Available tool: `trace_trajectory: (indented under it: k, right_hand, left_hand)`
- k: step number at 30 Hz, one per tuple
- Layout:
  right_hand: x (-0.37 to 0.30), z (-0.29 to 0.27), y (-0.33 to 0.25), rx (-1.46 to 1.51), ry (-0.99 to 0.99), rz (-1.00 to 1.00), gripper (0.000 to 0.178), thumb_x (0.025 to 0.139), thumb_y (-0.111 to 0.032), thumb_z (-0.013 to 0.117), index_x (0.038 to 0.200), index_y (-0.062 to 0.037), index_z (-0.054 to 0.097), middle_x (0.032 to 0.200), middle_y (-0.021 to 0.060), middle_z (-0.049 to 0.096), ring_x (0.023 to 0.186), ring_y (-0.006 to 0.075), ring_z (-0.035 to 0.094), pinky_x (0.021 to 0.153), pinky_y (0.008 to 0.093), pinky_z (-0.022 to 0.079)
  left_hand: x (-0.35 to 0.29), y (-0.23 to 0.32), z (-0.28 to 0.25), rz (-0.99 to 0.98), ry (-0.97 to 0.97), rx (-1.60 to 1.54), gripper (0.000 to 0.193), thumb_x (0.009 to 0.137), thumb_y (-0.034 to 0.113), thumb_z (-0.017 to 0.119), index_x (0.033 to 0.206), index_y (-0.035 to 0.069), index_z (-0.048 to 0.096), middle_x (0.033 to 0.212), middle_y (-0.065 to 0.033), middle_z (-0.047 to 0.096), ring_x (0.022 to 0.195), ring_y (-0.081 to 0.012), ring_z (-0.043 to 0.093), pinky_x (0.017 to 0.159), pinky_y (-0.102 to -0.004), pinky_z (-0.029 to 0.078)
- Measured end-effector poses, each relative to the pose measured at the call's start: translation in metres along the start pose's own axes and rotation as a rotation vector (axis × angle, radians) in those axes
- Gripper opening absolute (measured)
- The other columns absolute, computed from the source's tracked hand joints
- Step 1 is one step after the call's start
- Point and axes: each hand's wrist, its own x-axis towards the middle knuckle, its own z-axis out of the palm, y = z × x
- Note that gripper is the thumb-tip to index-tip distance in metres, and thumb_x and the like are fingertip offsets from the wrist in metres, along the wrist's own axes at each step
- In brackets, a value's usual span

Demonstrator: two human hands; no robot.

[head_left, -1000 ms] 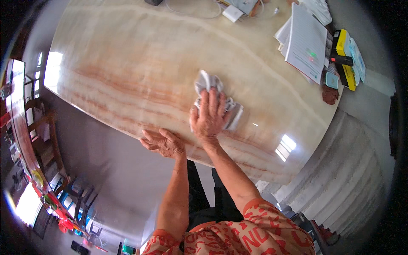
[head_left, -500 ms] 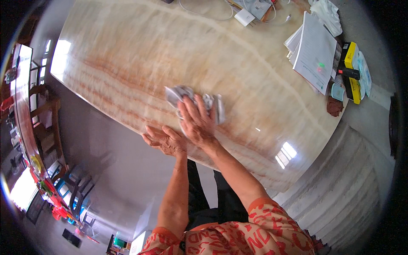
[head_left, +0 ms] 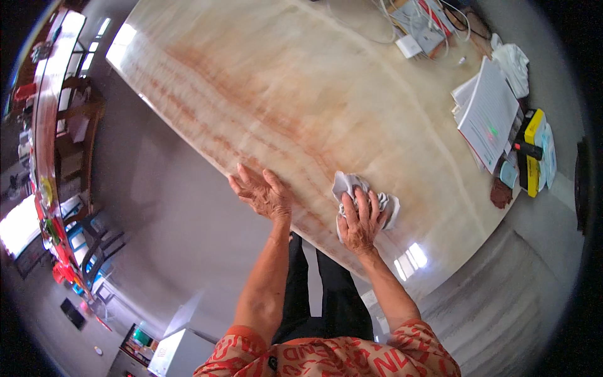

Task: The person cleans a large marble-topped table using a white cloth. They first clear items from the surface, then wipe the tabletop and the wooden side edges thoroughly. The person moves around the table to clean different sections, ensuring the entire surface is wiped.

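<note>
Under my right hand (head_left: pixel 361 223) is a crumpled white-grey cloth (head_left: pixel 345 183), pressed against a glossy marble-patterned table (head_left: pixel 264 81). The fingers bend over the cloth, and its folds stick out on both sides of them. My left hand (head_left: pixel 262 193) rests on the table's near edge, to the left of the cloth. Its fingers are stretched out and it holds nothing. Both forearms reach up from the lower edge of the view.
At the table's far right lie papers (head_left: pixel 490 116), a white plastic bag (head_left: pixel 512 68), a yellow-and-black box (head_left: pixel 532 151) and a brown cloth (head_left: pixel 500 193). A white charger (head_left: pixel 408 46) and cables sit at the back. Chairs (head_left: pixel 94 251) stand off to the left.
My right hand has slid the cloth to the right and nearer to me across the tabletop. The left hand stays at the edge. The whole view has shifted and turned a little.
</note>
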Motion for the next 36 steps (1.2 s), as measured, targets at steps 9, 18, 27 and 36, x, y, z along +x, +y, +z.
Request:
trace_trajectory:
  k: [9,18,27,36]
  right_hand:
    - [0.113,0.036,-0.084,0.055,0.005,-0.210,0.051,0.080,-0.028,0.063,0.130,-0.0279,0.053,0.141,-0.0009,0.043,0.130,0.0304,0.036,0.098,0.0641,0.027]
    - [0.036,0.029,-0.068,0.121,-0.008,-0.337,0.039,0.080,-0.032,0.065,0.119,-0.0290,0.061,0.138,-0.0038,0.047,0.128,0.0275,0.039,0.096,0.0598,0.029]
    - [0.018,0.014,-0.055,0.030,-0.079,-0.251,0.043,0.074,-0.026,0.067,0.117,-0.0265,0.063,0.139,-0.0009,0.046,0.130,0.0289,0.037,0.099,0.0610,0.026]
    - [0.090,0.021,0.024,-0.164,0.423,0.365,0.041,0.080,-0.029,0.060,0.121,-0.0225,0.059,0.135,0.0019,0.048,0.123,0.0311,0.042,0.092,0.0609,0.034]
  left_hand:
    - [-0.002,-0.006,-0.011,0.118,-0.015,-0.096,0.064,0.090,0.043,0.052,0.143,0.013,0.034,0.148,-0.0215,0.017,0.136,-0.0402,0.024,0.107,-0.0489,0.028]
    - [0.001,-0.017,-0.015,0.100,-0.035,-0.292,0.070,0.083,0.051,0.058,0.142,0.016,0.041,0.148,-0.0187,0.022,0.134,-0.0390,0.026,0.107,-0.0488,0.027]
    - [0.000,-0.019,-0.010,0.195,0.045,-0.192,0.081,0.069,0.042,0.075,0.140,0.018,0.044,0.148,-0.0198,0.022,0.130,-0.0403,0.030,0.102,-0.0500,0.034]
    - [-0.002,-0.020,-0.008,0.172,0.011,-0.166,0.080,0.068,0.038,0.077,0.138,0.017,0.045,0.149,-0.0194,0.021,0.133,-0.0401,0.027,0.103,-0.0506,0.035]
